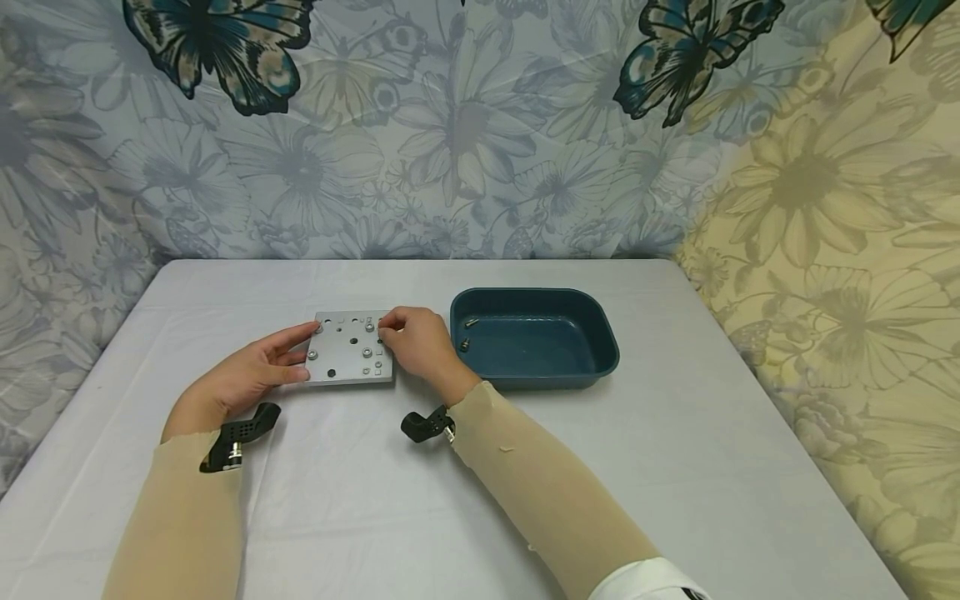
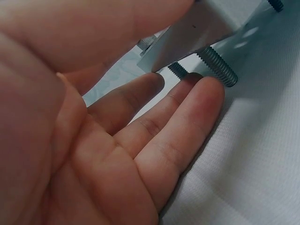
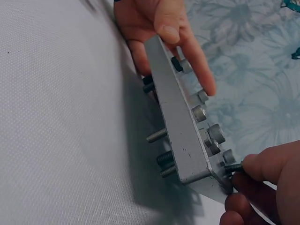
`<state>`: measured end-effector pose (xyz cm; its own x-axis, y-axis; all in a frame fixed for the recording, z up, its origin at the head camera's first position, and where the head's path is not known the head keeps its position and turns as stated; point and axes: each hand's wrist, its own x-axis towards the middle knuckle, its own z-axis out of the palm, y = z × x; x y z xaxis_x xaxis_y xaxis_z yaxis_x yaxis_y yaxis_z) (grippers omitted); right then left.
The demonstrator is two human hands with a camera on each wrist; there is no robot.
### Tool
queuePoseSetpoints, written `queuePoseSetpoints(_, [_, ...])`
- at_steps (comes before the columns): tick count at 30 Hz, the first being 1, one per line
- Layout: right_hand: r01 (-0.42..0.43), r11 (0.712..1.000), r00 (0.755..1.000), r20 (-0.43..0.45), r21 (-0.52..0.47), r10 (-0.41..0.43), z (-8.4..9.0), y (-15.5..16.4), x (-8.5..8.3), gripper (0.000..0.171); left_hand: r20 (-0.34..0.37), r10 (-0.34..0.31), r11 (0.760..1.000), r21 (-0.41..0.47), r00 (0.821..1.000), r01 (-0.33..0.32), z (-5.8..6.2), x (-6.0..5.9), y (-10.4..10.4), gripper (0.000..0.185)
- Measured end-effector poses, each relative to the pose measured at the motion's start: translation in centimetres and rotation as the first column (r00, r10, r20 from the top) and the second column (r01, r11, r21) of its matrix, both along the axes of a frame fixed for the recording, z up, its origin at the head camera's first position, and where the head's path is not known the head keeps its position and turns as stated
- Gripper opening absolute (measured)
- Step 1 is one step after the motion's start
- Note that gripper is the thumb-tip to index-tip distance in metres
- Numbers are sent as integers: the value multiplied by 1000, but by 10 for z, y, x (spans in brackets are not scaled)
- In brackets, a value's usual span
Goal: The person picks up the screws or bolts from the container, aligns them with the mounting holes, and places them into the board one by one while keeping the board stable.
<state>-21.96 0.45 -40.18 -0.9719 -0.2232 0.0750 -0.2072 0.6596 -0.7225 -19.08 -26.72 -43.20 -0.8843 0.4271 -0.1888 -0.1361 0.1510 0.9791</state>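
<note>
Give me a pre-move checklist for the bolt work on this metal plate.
1. Left hand steadies the metal plate at its left edge: ok.
2. Right hand pinches a bolt at the plate's corner: ok.
3. Bolt straight in its hole: cannot tell.
4. Plate stands on threaded bolt ends, clear of the white tablecloth: ok.
5. Spare bolts lie in the blue tray: ok.

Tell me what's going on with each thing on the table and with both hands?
Metal plate: propped on its bolts, several screwed in.
Blue tray: open, two bolts inside.
Left hand: steadies the plate's edge, fingers straight.
Right hand: pinches a bolt at the plate's corner.
</note>
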Motion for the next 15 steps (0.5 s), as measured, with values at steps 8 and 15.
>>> queuePoseSetpoints(8, [-17, 1000, 1000, 3, 12, 17, 0, 1, 2, 11, -2, 1, 1000, -4, 1000, -1, 1, 1, 0, 88])
queuePoseSetpoints(15, [-14, 1000, 1000, 8, -20, 14, 1, 1, 3, 13, -2, -5, 1000, 3, 1000, 5, 0, 0, 0, 87])
